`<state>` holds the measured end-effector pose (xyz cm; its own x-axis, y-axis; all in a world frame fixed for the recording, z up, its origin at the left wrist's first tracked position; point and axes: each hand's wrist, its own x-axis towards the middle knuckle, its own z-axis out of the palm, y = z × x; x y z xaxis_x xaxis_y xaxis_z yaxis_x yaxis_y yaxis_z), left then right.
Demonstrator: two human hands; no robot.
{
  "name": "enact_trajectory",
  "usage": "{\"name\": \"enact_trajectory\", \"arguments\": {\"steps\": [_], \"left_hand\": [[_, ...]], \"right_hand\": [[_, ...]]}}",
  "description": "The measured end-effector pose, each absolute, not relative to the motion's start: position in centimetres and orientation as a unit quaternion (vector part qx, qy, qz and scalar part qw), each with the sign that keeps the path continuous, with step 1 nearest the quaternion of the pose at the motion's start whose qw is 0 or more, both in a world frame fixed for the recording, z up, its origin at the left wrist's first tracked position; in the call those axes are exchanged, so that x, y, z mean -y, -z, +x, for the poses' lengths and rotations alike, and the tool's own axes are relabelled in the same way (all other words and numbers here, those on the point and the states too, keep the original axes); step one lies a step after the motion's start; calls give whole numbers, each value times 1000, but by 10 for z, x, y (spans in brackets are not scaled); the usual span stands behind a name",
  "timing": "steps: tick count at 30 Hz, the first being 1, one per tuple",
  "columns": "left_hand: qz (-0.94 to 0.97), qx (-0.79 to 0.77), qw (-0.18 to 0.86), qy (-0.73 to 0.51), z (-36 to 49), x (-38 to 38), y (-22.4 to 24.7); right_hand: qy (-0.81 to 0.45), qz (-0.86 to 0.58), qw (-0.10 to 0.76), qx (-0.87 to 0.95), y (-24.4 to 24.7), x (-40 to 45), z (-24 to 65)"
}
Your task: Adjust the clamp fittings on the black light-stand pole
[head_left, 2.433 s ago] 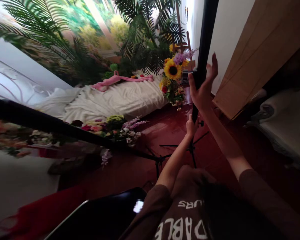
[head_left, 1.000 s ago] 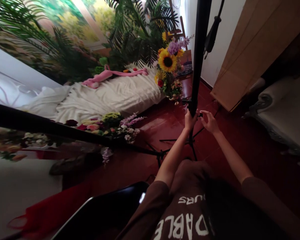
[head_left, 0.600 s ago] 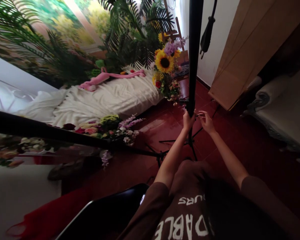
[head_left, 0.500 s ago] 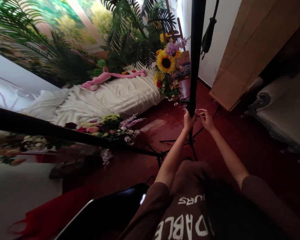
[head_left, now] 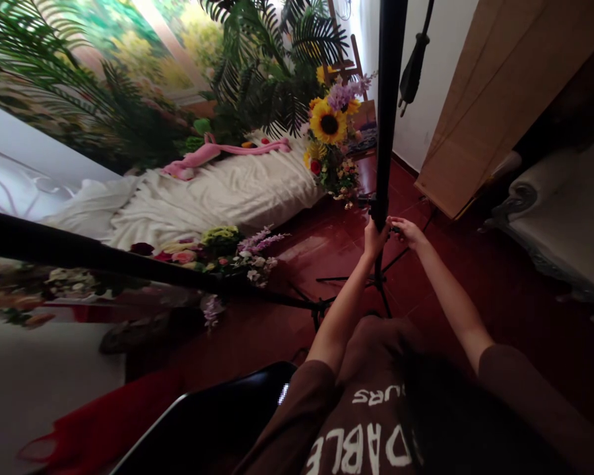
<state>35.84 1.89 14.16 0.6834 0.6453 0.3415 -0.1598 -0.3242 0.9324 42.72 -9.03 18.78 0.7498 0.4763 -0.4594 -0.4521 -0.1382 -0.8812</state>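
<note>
My left hand (head_left: 376, 239) is wrapped around a black light-stand pole (head_left: 387, 119), low on its length. My right hand (head_left: 406, 233) sits just beside the pole, its fingertips pinched on a small black locking knob (head_left: 395, 229) on the stand's collar. Below my hands, the thin tripod legs (head_left: 356, 280) of the stand spread over the floor. A black plug (head_left: 413, 66) dangles on a cord to the right of the pole.
A second black stand pole (head_left: 103, 257) slants low across the left side. Behind it lie a white-sheeted mattress (head_left: 212, 208), a pink plush toy (head_left: 202, 155), a sunflower bouquet (head_left: 329, 128) and loose artificial flowers (head_left: 218, 247). A wooden board (head_left: 495, 99) leans on the right, over red tiles (head_left: 321, 254).
My right hand has come down from high on the pole to the knob, and its fingers have closed in on it. My left hand stays on the pole.
</note>
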Motion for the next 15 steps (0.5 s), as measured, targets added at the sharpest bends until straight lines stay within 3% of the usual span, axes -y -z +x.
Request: {"name": "enact_trajectory", "arguments": {"steps": [5, 9, 15], "left_hand": [[728, -177, 567, -343, 355, -18, -136], [703, -178, 609, -322, 333, -11, -105], [682, -310, 613, -251, 248, -9, -34]], "right_hand": [[-374, -608, 697, -69, -181, 89, 424], [-344, -562, 733, -171, -155, 91, 394], [-399, -576, 678, -221, -110, 96, 328]]}}
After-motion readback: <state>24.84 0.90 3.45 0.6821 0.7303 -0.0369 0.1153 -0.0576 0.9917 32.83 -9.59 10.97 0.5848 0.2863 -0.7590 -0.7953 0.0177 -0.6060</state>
